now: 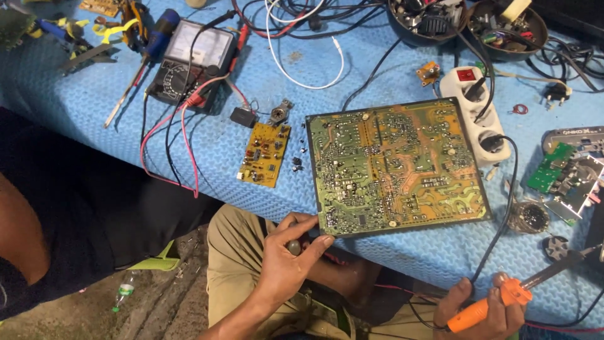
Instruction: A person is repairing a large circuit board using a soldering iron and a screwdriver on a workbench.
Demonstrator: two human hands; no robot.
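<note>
Blue mat (390, 56) — right hand (481, 311) holds soldering iron (503, 299).

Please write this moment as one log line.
left hand: grips circuit board corner | right hand: holds orange soldering iron | board: on blue mat

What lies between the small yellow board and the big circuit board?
Head view: a few small dark loose components lie on the blue mat between small yellow board and big circuit board.

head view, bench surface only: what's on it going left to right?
Analog multimeter → small yellow circuit board → large circuit board, its near-left corner held by the left hand → white power strip → green board. The right hand, below the bench edge, holds an orange soldering iron.
</note>
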